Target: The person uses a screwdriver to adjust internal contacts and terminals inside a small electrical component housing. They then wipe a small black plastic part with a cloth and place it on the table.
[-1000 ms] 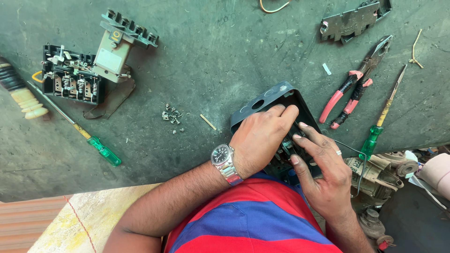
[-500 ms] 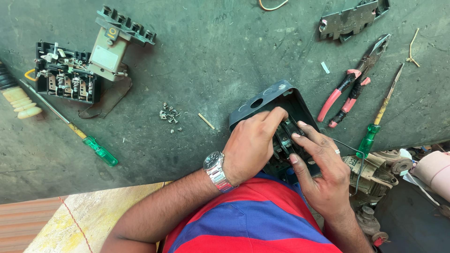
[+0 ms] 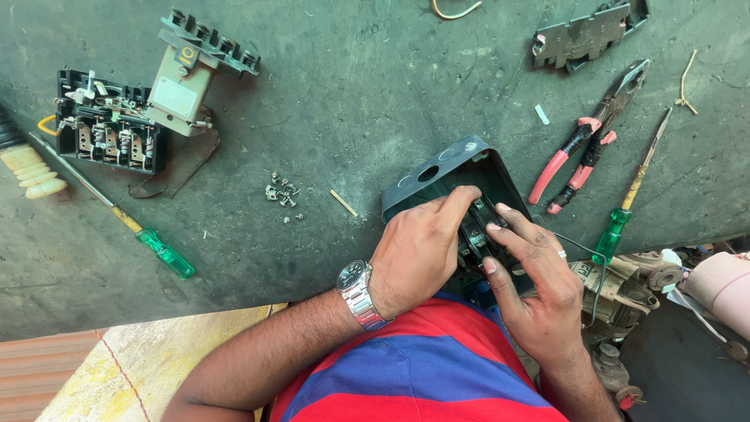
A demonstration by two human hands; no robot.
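almost nothing has moved since the earlier frames: both hands stay on the box, view drifts a little, left fingertips creep slightly further over the insert.

left hand [image 3: 418, 254] lies over the near-left part of the dark metal switch box [image 3: 453, 176], fingers curled narrow and pressing on the black insert [image 3: 475, 230] inside it. right hand [image 3: 539, 285] comes in from the near right, fingers spread a bit, tips touching the same insert; neither hand lifts anything clear. looks like the seating or fiddling step, working the insert inside the housing. next move likely calls for fine fingertip pressure while the left hand keeps the box steady.

box sits at the near edge of the counter [image 3: 351, 94], just in front of the person's torso. its end wall with round knockouts faces far-left; long axis runs diagonally from far-left to near-right, open face up.

nearby: loose screws [image 3: 281, 193] left of the box, pink-handled pliers [image 3: 582, 148] and green screwdriver [image 3: 629, 199] to the right, a second green screwdriver [image 3: 117, 215] and an opened switch assembly [image 3: 109, 129] well apart at left.
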